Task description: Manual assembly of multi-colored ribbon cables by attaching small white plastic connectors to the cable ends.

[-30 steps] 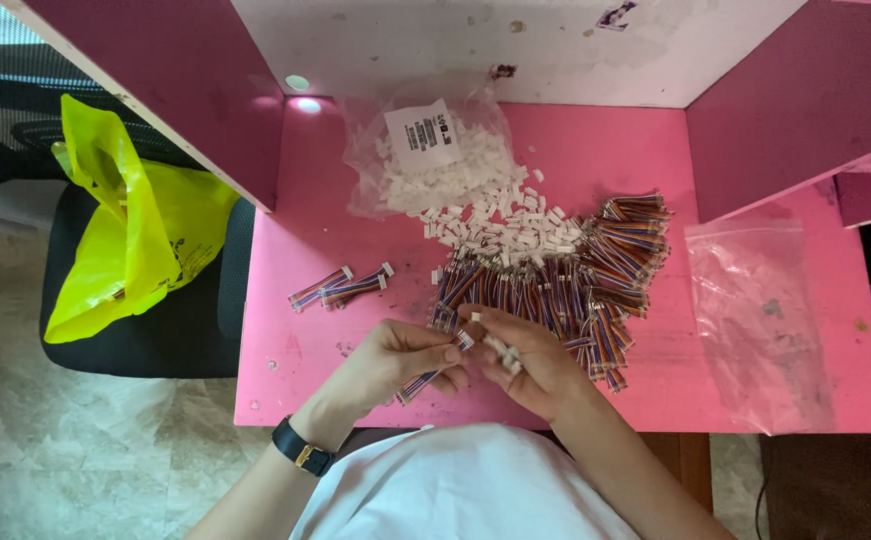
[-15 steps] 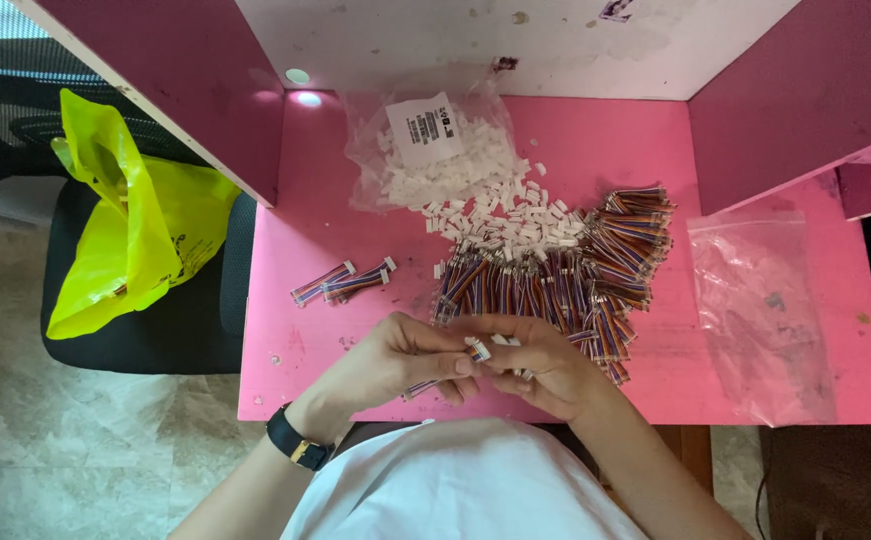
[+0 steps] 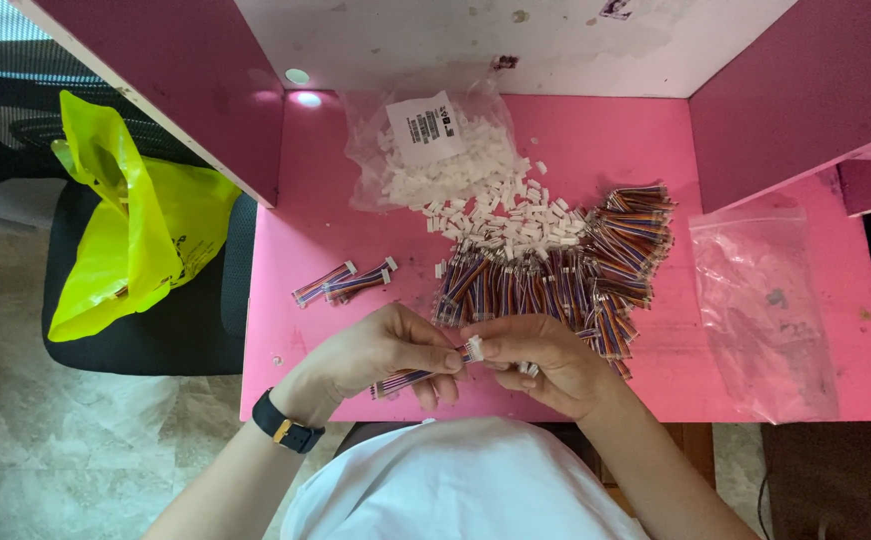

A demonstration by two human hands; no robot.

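Note:
My left hand pinches a short multicoloured ribbon cable near the front edge of the pink table. My right hand meets it, its fingertips closed on a small white connector at the cable's end. Just beyond my hands lies a big heap of the same coloured cables. Loose white connectors spill from an open clear bag further back. Two finished cables lie apart at the left.
An empty clear plastic bag lies at the table's right. Dark pink side panels wall the table left and right. A yellow plastic bag rests on a black chair to the left.
My two hands have closed together over the cable and connector. The cable now pokes out to the left under my left hand. The heaps have not moved.

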